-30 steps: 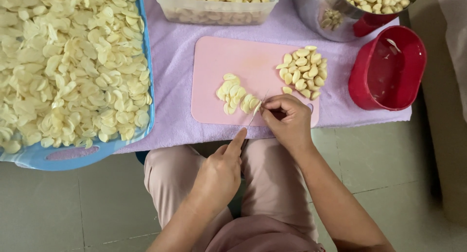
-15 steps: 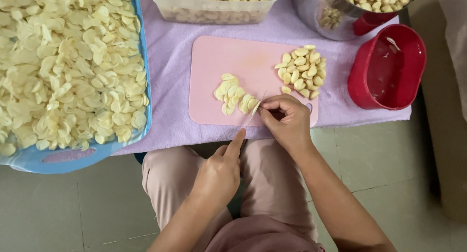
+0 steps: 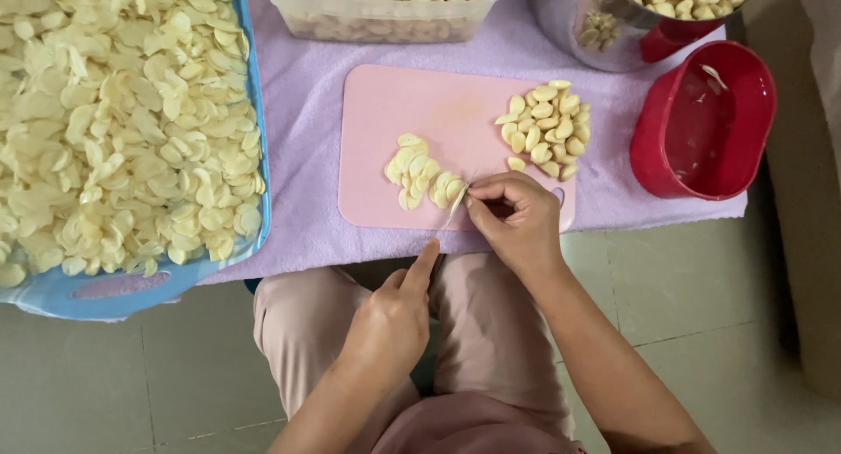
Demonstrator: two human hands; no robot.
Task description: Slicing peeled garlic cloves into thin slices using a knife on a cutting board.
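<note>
Here, a garlic clove sits pinched at the near edge of the pink cutting board, at about 6 o'clock on it, mostly hidden under the fingertips. The right hand is closed on the clove, fingers curled down to pin it. The left hand is wrapped around a knife, forefinger stretched along the spine; the blade shows thin and tilted against the clove.

Judged by look: the clove is light, firm, smooth-skinned, likely to skid or roll; best held low at its sides, fingertips tucked back from the edge.

Touching the blade at 9 o'clock, a small heap of slices. At 1 o'clock, whole peeled cloves in a pile. Under the board, a lilac cloth. Farther out: at 9 o'clock a blue tray heaped with slices; at 3 o'clock a red tub, nearly empty; at 12 o'clock a clear container of cloves, and a steel bowl at 1 o'clock.
</note>
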